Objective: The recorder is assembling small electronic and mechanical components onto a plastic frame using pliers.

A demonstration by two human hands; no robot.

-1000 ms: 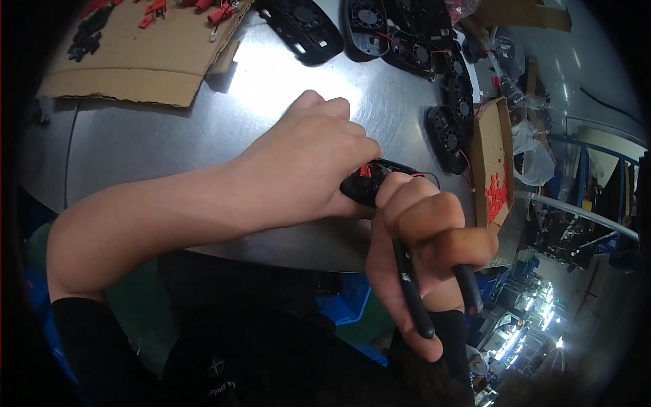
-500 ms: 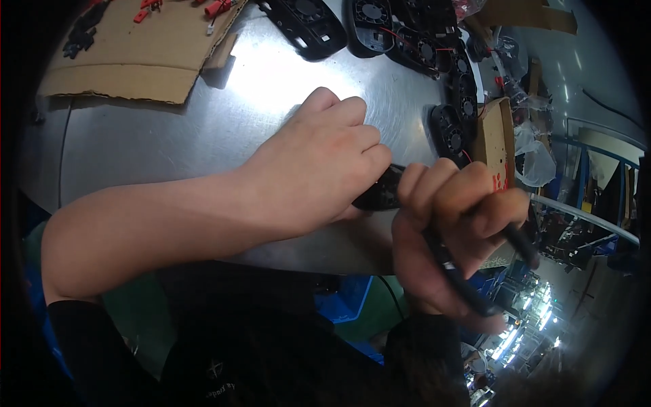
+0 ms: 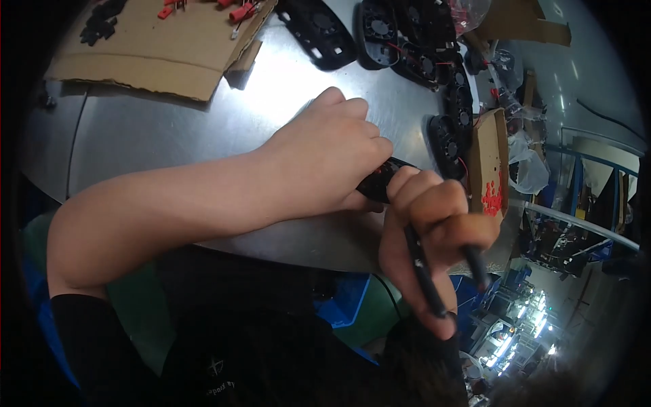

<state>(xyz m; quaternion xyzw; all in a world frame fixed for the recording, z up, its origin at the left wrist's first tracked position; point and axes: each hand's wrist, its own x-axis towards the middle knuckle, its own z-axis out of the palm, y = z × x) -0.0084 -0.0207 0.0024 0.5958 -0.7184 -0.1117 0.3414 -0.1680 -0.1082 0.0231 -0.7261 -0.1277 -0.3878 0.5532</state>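
My left hand [image 3: 332,152] is closed on a black plastic part [image 3: 377,180], with its knuckles up and the wrist bent over the metal table. Most of that part is hidden beneath the fingers; only a dark, glossy stretch shows between the two hands. Close on its right, my right hand [image 3: 437,210] is wrapped round a pair of pliers [image 3: 423,275] with two black handles. The handles stick out toward me, spread apart, one past the thumb and one below the curled fingers. Their jaws are out of sight behind the right hand, near the black part.
Several black fan housings [image 3: 380,28] with red wires line the far and right side of the metal table [image 3: 163,136]. A cardboard sheet [image 3: 149,61] at far left bears red and black pieces. On the right stands a cardboard box [image 3: 480,146] holding small red bits [image 3: 493,198].
My right hand has moved left with the pliers, and their handles now point more steeply down toward me. The left hand keeps its hold; the whole view has shifted slightly.
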